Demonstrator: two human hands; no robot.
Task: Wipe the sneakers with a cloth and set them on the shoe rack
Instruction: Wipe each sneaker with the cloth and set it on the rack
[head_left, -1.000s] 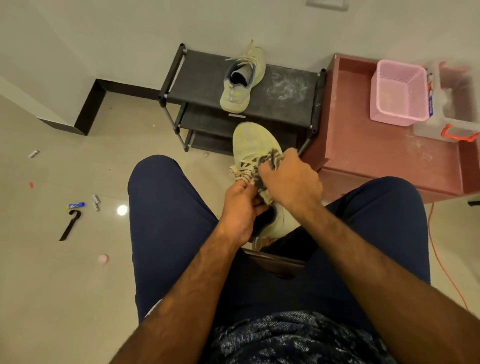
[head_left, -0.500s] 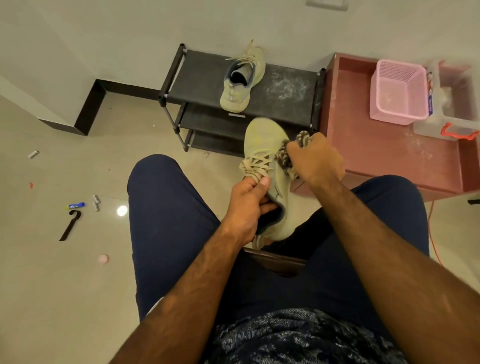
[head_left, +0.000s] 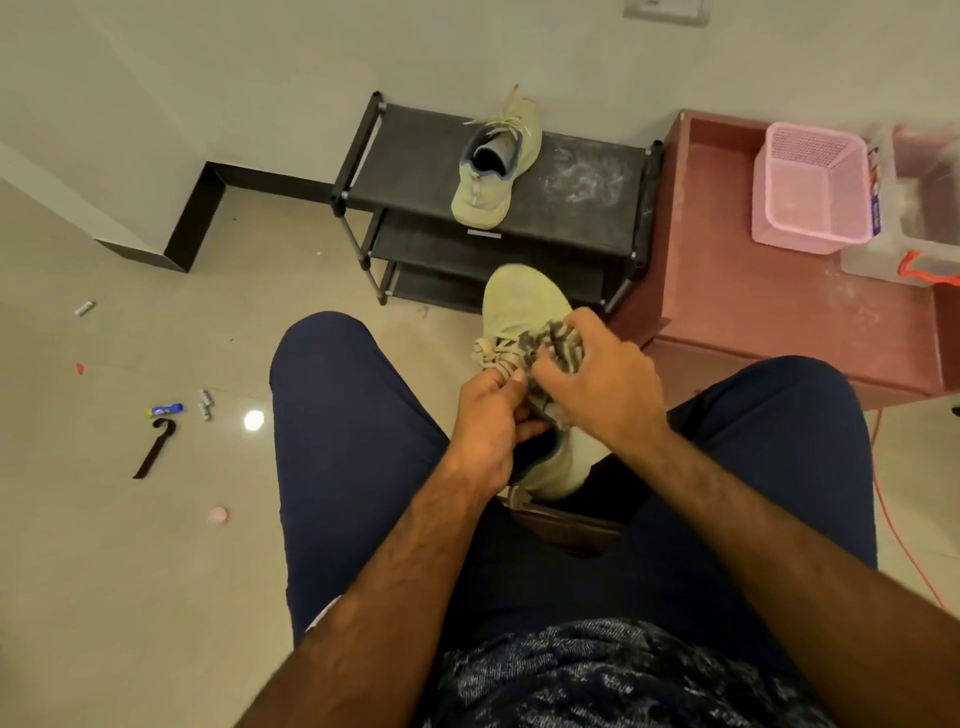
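— Why does your left hand (head_left: 488, 421) grip the pale-green knit sneaker (head_left: 519, 301) at its collar?

— To steady it between your knees; your right hand (head_left: 597, 384) clenches the crumpled grey cloth (head_left: 553, 340) against its laces (the twin sneaker (head_left: 491, 176) sits atop the black metal shoe rack (head_left: 415, 166)).

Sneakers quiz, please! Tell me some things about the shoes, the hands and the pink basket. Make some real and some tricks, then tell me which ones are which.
1. One sneaker sits on the top shelf of the shoe rack. True.
2. The right hand holds a grey cloth against the second sneaker. True.
3. The left hand is empty. False: it grips the second sneaker near the laces.
4. The pink basket stands on the floor. False: it stands on the reddish cabinet beside the shoe rack.
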